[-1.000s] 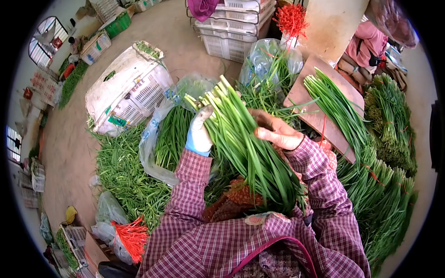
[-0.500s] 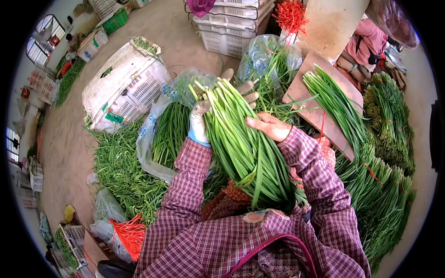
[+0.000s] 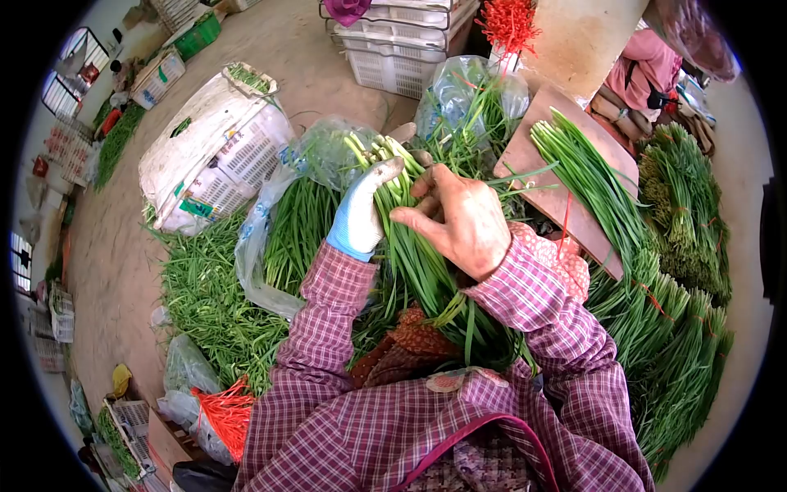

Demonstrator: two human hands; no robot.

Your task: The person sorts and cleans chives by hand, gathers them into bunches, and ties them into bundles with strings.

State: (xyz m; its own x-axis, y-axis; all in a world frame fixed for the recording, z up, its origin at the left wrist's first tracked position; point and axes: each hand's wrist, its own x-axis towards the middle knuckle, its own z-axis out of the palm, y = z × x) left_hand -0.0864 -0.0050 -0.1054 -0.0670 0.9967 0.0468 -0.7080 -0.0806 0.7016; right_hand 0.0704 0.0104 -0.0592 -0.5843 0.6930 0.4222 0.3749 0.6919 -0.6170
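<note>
A bunch of long green stalks (image 3: 422, 266) hangs at the centre, its pale ends up and its leaves trailing down toward my lap. My left hand (image 3: 365, 201), in a white and blue glove, is wrapped round the upper part of the bunch. Bare and bent, my right hand (image 3: 463, 217) lies against the right side of the stalks, thumb and fingers closing near the pale ends; its fingertips partly overlap the leaves. Another bunch (image 3: 586, 168) rests on a brown board (image 3: 525, 156) to the right.
Loose greens (image 3: 213, 291) and a covered white crate (image 3: 225, 176) are at the left. Tied bunches (image 3: 680, 353) are piled at the right. Stacked white crates (image 3: 393, 61) stand behind. Red ties (image 3: 225, 418) lie lower left. Another person in pink (image 3: 643, 70) is at the upper right.
My left hand has closed round the bunch, which is now gathered narrower. My right hand has moved up and turned, its fingers bending in at the pale end of the stalks.
</note>
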